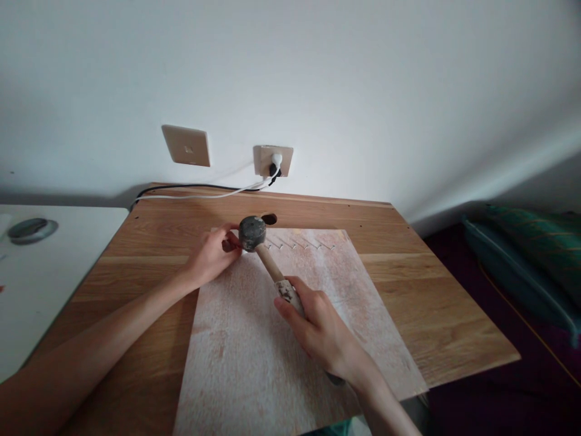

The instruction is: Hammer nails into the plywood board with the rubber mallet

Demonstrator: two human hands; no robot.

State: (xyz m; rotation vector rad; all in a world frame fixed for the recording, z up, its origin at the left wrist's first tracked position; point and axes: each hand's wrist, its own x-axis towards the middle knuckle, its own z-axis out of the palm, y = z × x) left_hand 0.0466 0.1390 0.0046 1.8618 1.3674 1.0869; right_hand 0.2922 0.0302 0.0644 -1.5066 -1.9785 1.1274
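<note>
My right hand (320, 324) is wrapped around the worn, pale handle of a rubber mallet (252, 234) with a rounded dark head. That head hovers over or rests at the far left part of a whitish, worn board (254, 351); whether it touches is unclear. Beside the head, the curled fingers of my left hand (215, 254) pinch at the board's far left corner. Whatever they hold is hidden behind the mallet. Several thin nails (306, 246) stand in a row along the board's far edge, to the right of the mallet head.
The board lies on a wooden table (403, 284) with a round cable hole (269, 218). Black and white cables (195, 191) run along the back edge to a wall socket (275, 161). A white surface (49, 278) adjoins at left; green cushions (531, 266) lie at right.
</note>
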